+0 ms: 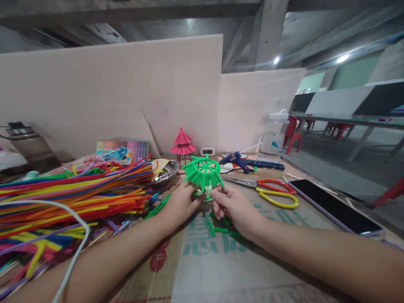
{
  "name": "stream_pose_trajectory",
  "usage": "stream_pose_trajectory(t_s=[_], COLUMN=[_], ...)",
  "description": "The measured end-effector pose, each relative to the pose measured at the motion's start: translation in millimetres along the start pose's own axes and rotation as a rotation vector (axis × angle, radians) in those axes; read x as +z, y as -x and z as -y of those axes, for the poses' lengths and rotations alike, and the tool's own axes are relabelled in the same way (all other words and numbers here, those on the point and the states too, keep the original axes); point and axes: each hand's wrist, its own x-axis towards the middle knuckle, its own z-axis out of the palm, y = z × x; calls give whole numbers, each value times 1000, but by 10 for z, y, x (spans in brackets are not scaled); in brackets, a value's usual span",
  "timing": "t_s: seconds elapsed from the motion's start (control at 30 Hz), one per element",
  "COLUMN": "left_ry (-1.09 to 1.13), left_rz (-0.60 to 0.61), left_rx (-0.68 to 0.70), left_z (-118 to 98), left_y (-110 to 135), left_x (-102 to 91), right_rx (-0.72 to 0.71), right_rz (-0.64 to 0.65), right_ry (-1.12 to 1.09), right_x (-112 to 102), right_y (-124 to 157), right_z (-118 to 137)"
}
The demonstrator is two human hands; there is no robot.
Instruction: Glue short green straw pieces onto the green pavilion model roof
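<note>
A green pipe-cleaner pavilion model (203,172), with a spoked ring on top and a sloping fringe of short pieces below, stands over the cardboard-covered table. My left hand (180,205) grips its lower left side, the fingertips partly hidden beneath the fringe. Fingers bent and pressed together, my right hand (235,206) is at the lower right edge of the model; what it pinches there, if anything, is too small to make out. Short cut green pipe-cleaner pieces (221,230) lie on the cardboard just below my hands.
Bundles of coloured pipe cleaners (75,189) heap up at left, crossed by a white cable (82,235). Behind stand a pink pagoda model (183,145) and a small clock (207,151). Rightward lie a blue glue gun (236,161), scissors (277,193), a phone (334,206) and a bottle (274,136).
</note>
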Motion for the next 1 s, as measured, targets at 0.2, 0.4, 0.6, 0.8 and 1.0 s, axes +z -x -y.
stream_pose_trajectory(t_s=[0.2, 0.4, 0.6, 0.8, 1.0], left_ry=[19, -17, -51, -46, 18], left_rz=[-26, -18, 18, 22, 0], left_rx=[-54, -34, 62, 72, 2], left_z=[-19, 14, 24, 30, -1], left_y=[-14, -2, 27, 42, -2], left_x=[-1, 18, 9, 13, 6], right_rx=[-25, -63, -107, -109, -15], right_rz=[-28, -47, -44, -35, -5], right_ry=[54, 54, 48, 58, 99], right_x=[-1, -21, -28, -27, -10], right_y=[-4, -17, -4, 16, -11], right_z=[23, 40, 47, 55, 44])
